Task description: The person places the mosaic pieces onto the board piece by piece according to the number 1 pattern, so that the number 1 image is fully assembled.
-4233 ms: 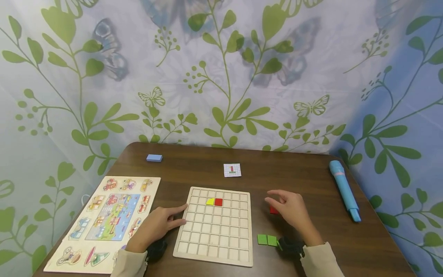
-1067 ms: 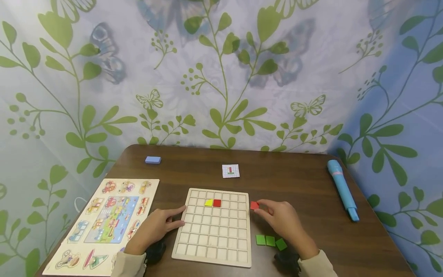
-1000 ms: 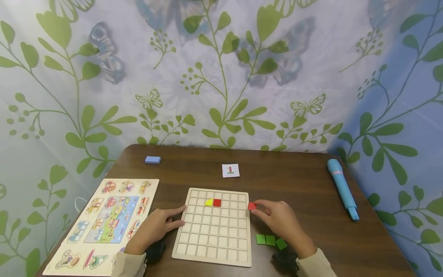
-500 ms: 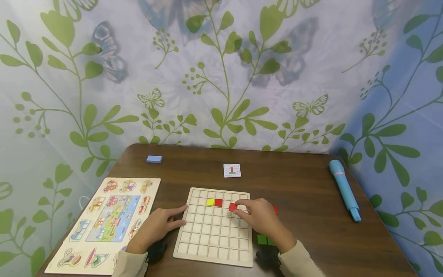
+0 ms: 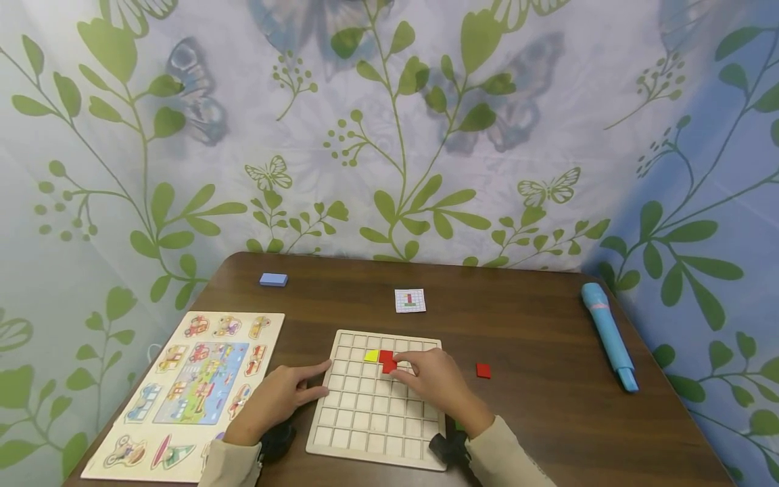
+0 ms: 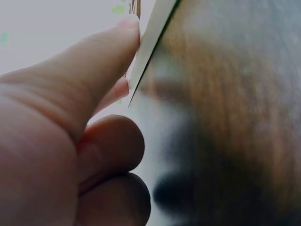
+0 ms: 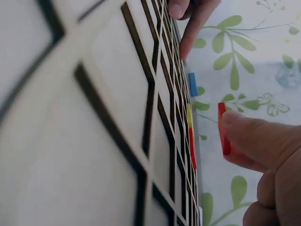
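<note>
Left hand (image 5: pixel 281 397) low and flat, index finger and thumb stretched forward, remaining fingers curled under; right hand (image 5: pixel 433 383) reaching forward and inward, knuckles up, thumb and forefinger (image 7: pixel 249 134) in a pinching grip; both forearms in beige sleeves (image 5: pixel 505 460), dark bands at the wrists.

Grid board (image 5: pixel 377 412): pale wood. Tiles: 1 yellow (image 5: pixel 371 356), 3 red (image 5: pixel 483 370). Table (image 5: pixel 535 325): dark brown. Microphone (image 5: pixel 608 336): light blue.
</note>
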A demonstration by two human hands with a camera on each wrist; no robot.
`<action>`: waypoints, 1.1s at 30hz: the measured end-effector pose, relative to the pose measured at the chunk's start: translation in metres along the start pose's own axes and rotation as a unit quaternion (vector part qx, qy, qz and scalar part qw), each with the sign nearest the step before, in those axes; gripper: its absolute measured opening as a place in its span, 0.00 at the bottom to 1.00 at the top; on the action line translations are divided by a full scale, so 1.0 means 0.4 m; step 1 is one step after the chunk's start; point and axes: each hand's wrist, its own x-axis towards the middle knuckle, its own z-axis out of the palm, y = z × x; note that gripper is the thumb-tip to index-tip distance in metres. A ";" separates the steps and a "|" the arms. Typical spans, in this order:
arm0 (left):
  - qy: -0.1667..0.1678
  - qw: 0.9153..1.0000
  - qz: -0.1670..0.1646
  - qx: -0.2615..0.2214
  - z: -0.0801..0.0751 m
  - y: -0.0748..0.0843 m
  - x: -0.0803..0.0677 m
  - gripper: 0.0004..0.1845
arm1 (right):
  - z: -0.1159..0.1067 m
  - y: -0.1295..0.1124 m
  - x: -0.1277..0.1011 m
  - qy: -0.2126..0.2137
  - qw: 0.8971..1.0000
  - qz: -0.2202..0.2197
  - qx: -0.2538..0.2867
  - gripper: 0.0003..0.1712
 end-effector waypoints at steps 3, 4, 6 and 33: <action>-0.001 1.000 0.000 0.000 0.001 0.000 0.000 0.29 | 0.022 0.011 0.003 0.000 1.000 0.006 0.010 0.16; -0.002 1.000 0.001 -0.001 0.001 0.001 0.001 0.29 | 0.028 0.015 0.003 0.000 1.000 0.009 0.014 0.17; -0.004 1.000 0.002 -0.002 0.002 0.002 0.000 0.29 | 0.038 0.020 0.003 0.001 1.000 0.016 0.023 0.17; -0.002 1.000 0.000 0.003 -0.003 0.005 -0.001 0.29 | 0.073 0.009 0.009 0.012 0.999 0.011 0.043 0.15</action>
